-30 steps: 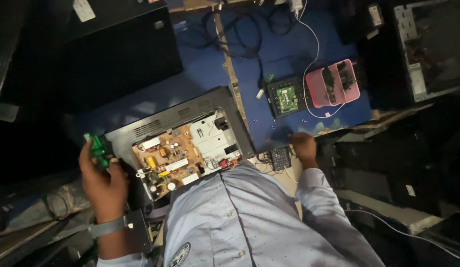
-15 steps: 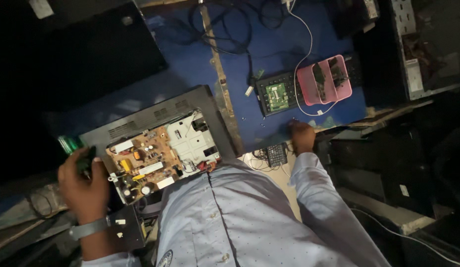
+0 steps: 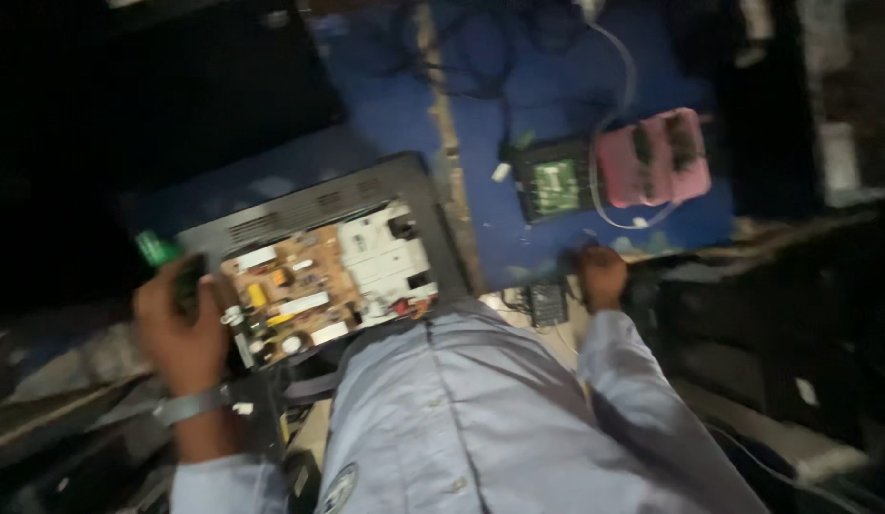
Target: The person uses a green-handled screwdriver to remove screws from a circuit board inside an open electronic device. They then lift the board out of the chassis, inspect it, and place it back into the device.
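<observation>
While the left hand [image 3: 180, 328] grips a green-tipped tool [image 3: 161, 252], ridged circuit board [image 3: 314, 290] lies beside.

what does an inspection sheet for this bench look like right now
surface: blue mat over a dim bench, picture blurred
job's things: opened black device with its circuit board exposed; green-handled tool
clutter: small black unit with green board, pink block, small dark keypad-like part
grippers: left hand gripping the green-handled tool beside the board; right hand resting at the mat's near edge, whether it holds anything cannot be told
cables: white cable curving to the pink block, dark cables at the far side
surroundings: dark equipment on both sides, detail unclear
</observation>
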